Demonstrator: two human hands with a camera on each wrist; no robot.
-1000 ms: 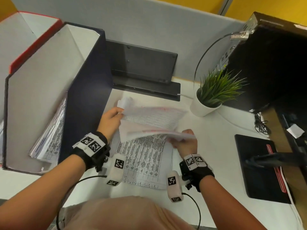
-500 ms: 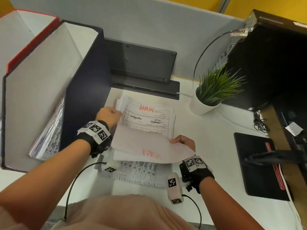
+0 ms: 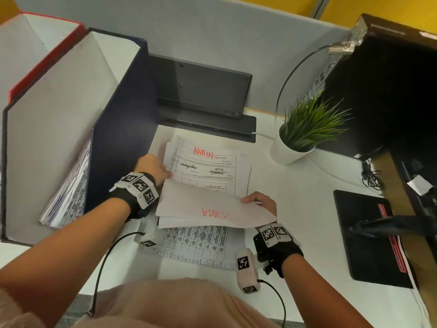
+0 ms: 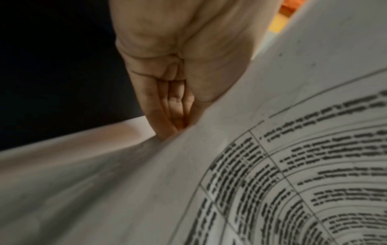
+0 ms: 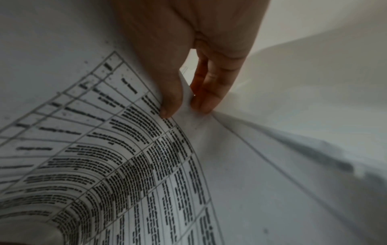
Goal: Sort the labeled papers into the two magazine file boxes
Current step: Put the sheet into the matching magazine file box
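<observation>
A stack of printed papers (image 3: 212, 169) lies on the white desk, its top sheet marked ADMIN in red. One sheet (image 3: 208, 209) is lifted and turned back toward me, and red ADMIN lettering shows through it. My left hand (image 3: 165, 172) holds its left edge, fingers (image 4: 167, 116) straight beneath and thumb hidden above. My right hand (image 3: 250, 200) pinches the right edge between thumb and fingers (image 5: 171, 102). The navy file box (image 3: 118, 119) stands at the left with papers (image 3: 68, 190) inside. Beyond it stands the red file box (image 3: 45, 60).
A table-printed sheet (image 3: 196, 242) lies under the stack near me. A potted plant (image 3: 293, 150) stands right of the papers. A black stand (image 3: 201, 91) sits behind them, with a dark cabinet (image 3: 390, 86) and a black pad (image 3: 364, 233) at right.
One second ago both hands held the sheet raised and curled over the stack. It has since swung down toward me, uncovering the ADMIN sheet below; it has barely moved since half a second ago.
</observation>
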